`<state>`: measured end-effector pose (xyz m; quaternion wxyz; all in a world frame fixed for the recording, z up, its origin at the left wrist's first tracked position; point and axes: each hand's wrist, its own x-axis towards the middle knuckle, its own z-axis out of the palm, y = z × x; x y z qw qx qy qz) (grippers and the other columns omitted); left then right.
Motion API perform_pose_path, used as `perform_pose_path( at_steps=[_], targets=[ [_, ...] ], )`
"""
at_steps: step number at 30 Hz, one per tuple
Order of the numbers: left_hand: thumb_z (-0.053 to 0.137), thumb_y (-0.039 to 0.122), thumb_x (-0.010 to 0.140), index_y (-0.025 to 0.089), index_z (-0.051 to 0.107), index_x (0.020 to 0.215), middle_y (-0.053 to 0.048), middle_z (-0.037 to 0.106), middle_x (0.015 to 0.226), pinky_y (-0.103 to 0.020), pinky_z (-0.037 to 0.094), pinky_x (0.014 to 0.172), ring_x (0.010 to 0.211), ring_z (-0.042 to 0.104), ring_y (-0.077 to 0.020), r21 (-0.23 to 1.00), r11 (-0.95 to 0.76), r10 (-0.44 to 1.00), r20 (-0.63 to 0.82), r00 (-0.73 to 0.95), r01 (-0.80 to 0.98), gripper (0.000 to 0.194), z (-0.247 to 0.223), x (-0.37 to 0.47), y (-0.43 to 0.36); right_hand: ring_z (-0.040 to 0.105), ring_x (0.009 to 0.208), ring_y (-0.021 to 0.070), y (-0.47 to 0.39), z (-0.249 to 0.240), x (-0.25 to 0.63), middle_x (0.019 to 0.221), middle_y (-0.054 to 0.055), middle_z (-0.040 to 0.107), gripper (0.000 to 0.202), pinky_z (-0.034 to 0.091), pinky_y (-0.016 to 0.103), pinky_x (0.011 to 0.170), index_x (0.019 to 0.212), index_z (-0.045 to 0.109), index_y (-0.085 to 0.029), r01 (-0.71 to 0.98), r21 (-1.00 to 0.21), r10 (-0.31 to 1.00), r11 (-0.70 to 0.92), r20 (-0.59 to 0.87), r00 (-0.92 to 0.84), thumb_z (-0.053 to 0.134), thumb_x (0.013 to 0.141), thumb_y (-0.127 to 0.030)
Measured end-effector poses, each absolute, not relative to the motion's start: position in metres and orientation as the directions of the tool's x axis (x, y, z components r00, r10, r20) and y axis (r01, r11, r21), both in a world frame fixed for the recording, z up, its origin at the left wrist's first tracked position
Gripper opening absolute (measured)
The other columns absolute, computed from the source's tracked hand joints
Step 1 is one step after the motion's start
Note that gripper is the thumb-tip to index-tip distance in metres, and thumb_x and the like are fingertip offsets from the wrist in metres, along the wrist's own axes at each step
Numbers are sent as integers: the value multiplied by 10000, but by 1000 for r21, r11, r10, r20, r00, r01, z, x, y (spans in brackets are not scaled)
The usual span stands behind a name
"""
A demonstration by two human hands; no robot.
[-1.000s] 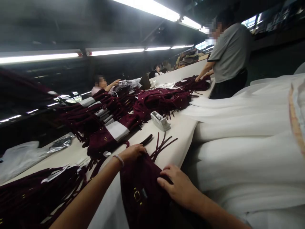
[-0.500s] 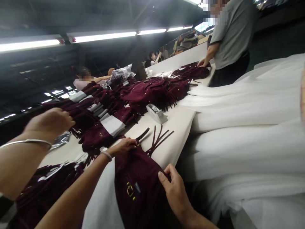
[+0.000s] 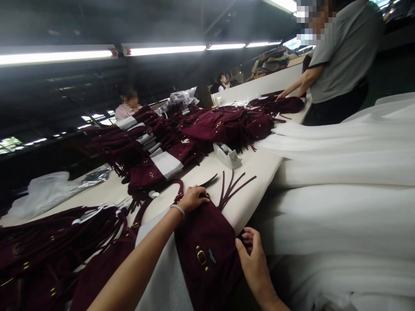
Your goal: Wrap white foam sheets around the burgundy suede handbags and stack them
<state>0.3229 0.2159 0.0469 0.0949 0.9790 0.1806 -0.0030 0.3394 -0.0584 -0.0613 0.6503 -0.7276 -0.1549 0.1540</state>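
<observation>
A dark maroon fabric bag with gold hardware and a small dark label lies at the table's near edge, its lower part in shadow. My left hand, a pale band on its wrist, is closed on the bag's upper end, beside a curved handle. My right hand is at the bag's right side, fingers loosely bent and apart from the thumb. The thumb tip is near or touching the bag's edge; nothing shows in its grip. Thin maroon cords spread out beyond the bag. A whitish sheet lies left of it.
Maroon bags wrapped with white paper bands are stacked ahead, near a grey tape dispenser. More bags lie at left, with clear plastic behind. White fabric piles border the right. A person in grey handles bags farther along.
Another person's arm with a silver bangle has left the left side. My right thumb has slid off the bag's face to its edge. The view has shifted left.
</observation>
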Motion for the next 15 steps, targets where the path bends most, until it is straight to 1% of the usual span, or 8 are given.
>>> perform_pose_path(
  at_steps=[2,4,6,8,9,11,13,15],
  targets=[
    [685,329,825,190,632,1080,-94,614,1177,-416,384,991,1115,509,-267,191,-905,394,41,918,380,295,39,318,211,631,1037,272,-59,-69,341,1101,139,656,526,504,372,913,1181,536,-169,-61,-993,470,-100,-101,877,534,825,-557],
    [680,314,836,196,594,1165,-101,570,1270,-403,374,1020,1198,456,-266,197,-910,385,82,919,364,360,35,316,209,628,1077,280,-60,-74,344,1121,148,667,566,498,376,941,1197,569,-148,-143,-987,572,-75,-160,805,518,833,-578],
    [665,334,856,214,614,1142,-75,600,1232,-382,365,1034,1210,448,-252,197,-928,335,76,939,315,314,35,316,210,626,1090,278,-62,-74,346,1118,138,678,569,499,368,942,1206,601,-142,-186,-982,651,-28,-160,742,527,843,-574],
    [663,376,857,223,654,1058,-57,644,1134,-380,374,1015,1162,480,-253,189,-944,285,49,957,271,253,38,319,215,633,1072,273,-62,-71,347,1101,121,689,542,512,351,910,1179,635,-152,-199,-980,681,4,-143,718,555,842,-569],
    [674,396,847,221,666,1027,-58,653,1102,-389,383,998,1132,496,-261,182,-948,272,34,962,262,251,40,321,217,644,1034,272,-61,-70,348,1061,112,700,521,522,343,874,1127,661,-157,-192,-981,687,3,-138,714,567,836,-578],
    [709,418,812,215,679,997,-66,659,1069,-407,402,962,1080,522,-275,167,-950,269,3,963,264,276,45,324,221,662,885,266,-59,-67,352,894,90,708,491,531,326,749,929,691,-160,-149,-988,704,-27,-125,699,582,808,-623],
    [732,428,788,210,688,988,-73,659,1056,-417,414,938,1051,536,-283,153,-948,280,-20,960,280,300,48,328,220,626,682,235,-55,-66,358,677,49,646,508,488,310,593,723,621,-181,-108,-992,732,-68,-123,671,582,763,-686],
    [732,427,788,211,696,980,-79,656,1059,-423,414,943,1060,534,-290,143,-943,300,-19,954,300,291,51,330,215,570,580,204,-54,-64,366,580,14,577,513,443,299,531,664,546,-203,-60,-993,753,-99,-114,648,578,739,-710]
  ],
)
